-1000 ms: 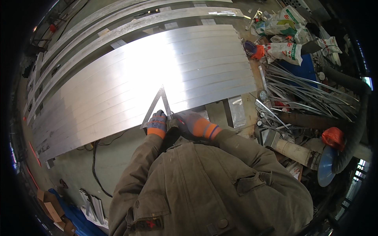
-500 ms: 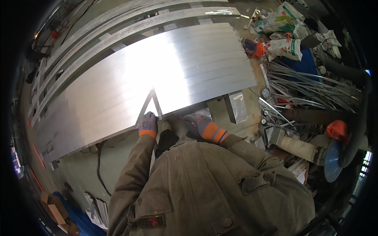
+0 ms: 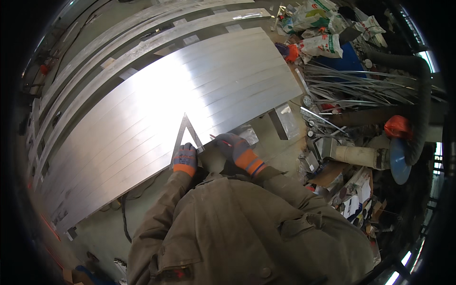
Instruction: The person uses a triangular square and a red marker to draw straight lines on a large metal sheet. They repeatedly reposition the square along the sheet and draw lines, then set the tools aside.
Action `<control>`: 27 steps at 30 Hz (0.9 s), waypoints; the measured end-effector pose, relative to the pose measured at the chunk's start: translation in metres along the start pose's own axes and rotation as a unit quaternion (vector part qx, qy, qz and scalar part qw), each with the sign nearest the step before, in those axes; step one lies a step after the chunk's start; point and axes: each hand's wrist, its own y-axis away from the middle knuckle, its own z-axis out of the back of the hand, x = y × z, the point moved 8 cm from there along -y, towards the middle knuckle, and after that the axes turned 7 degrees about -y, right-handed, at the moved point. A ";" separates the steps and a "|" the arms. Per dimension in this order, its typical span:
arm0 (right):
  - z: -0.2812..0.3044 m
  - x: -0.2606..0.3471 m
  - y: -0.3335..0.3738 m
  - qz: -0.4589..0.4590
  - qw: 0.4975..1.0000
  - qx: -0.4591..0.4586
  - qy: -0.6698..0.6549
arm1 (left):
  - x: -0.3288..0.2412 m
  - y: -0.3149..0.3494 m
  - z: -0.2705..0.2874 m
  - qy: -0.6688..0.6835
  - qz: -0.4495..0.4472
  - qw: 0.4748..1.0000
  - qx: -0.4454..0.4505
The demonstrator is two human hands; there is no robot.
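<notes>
A broad, shiny metal panel [image 3: 237, 71] of long strips lies in front of me. On its near edge rests a dark, V-shaped angle square [image 3: 191, 129] with its point facing away from me. My left hand [image 3: 185, 159], in a grey and orange glove, is closed over the near end of the square's left leg. To the right of the square, at the panel's edge, my right hand [image 3: 237, 148] wears a matching glove. Its fingers pinch a thin red pencil [image 3: 213, 137], the tip toward the square. Most of the pencil is hidden by the glove.
Long metal beams [image 3: 204, 21] run beyond the panel. Thin metal strips [image 3: 361, 83] lie piled at right, near white sacks [image 3: 323, 46] and a blue disc [image 3: 400, 161]. A dark cable [image 3: 125, 216] hangs below the panel's near edge.
My right hand has come up to the panel's edge, and the pencil tip now shows beside the square. The whole view has shifted. My left hand stays on the square.
</notes>
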 end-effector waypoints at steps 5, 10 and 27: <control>-0.021 -0.018 0.013 0.036 0.996 -0.059 0.055 | 0.000 0.000 0.005 0.000 -0.035 0.999 -0.007; -0.020 -0.027 0.017 0.036 0.992 -0.114 0.042 | 0.001 0.002 0.004 0.003 -0.030 1.000 -0.002; -0.006 0.007 -0.025 0.065 0.997 -0.023 0.020 | 0.000 0.005 0.014 0.016 0.000 1.000 0.003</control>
